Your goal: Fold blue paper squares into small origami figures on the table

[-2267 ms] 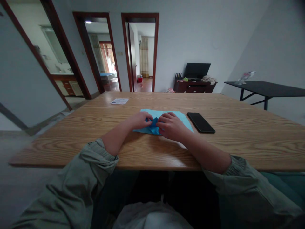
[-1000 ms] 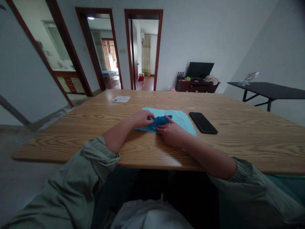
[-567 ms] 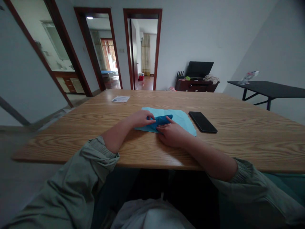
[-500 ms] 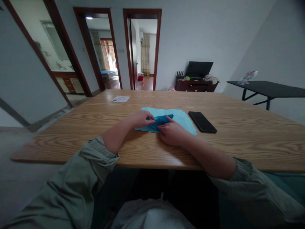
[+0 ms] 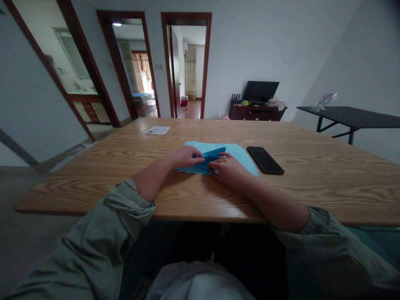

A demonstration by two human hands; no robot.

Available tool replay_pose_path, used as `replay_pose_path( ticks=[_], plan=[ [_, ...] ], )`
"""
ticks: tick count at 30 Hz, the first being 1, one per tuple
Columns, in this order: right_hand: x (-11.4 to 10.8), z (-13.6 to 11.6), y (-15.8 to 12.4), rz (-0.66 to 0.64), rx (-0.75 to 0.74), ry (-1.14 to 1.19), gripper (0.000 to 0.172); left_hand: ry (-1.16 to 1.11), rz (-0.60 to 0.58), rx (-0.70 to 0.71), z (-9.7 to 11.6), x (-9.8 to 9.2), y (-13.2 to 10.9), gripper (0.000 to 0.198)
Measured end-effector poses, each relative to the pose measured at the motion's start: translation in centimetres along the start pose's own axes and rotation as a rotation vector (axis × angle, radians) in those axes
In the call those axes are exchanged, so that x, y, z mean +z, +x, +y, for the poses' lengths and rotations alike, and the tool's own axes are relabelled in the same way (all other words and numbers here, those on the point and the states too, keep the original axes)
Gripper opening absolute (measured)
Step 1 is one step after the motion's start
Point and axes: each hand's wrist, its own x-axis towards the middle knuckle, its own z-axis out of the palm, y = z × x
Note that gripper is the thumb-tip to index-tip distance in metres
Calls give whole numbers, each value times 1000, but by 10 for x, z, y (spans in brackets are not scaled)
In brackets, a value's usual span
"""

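Note:
Between my hands, a folded piece of dark blue paper (image 5: pixel 211 157) lies on a light blue paper sheet (image 5: pixel 235 155), which rests on the wooden table (image 5: pixel 312 187). I cannot tell whether the two blues are one sheet. My left hand (image 5: pixel 184 157) holds the fold's left end with its fingertips. From the right, my right hand (image 5: pixel 227 168) presses on the fold with curled fingers and hides its lower right part. A black smartphone (image 5: pixel 265 160) lies just right of the light blue sheet, apart from my right hand.
A small printed paper card (image 5: pixel 158 130) lies near the table's far edge. Beyond the table stand a dark wooden cabinet (image 5: pixel 253 112) with a monitor and a black side table (image 5: pixel 353 116). My sleeved forearms rest across the table's near edge.
My right hand has shifted left and now covers more of the fold. The fold's upper tip points up and right, and my left hand stays nearly in place.

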Motion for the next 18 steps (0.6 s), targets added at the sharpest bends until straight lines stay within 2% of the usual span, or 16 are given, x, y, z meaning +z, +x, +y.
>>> replay_pose_path(
  ticks=[5,11,14,18],
  plan=[
    [4,4,0,31,12,-39,20,-33,-12,-23,-1,-1,1,50],
    [2,10,1,131,23,100,15,-21,12,-15,-8,2,3,40],
    [-2,19,1,236,106,204,16,-36,31,-34,-12,0,2,38],
    [0,41,-1,327,307,383,18,-39,90,-136,-28,-9,-3,36]
  ],
)
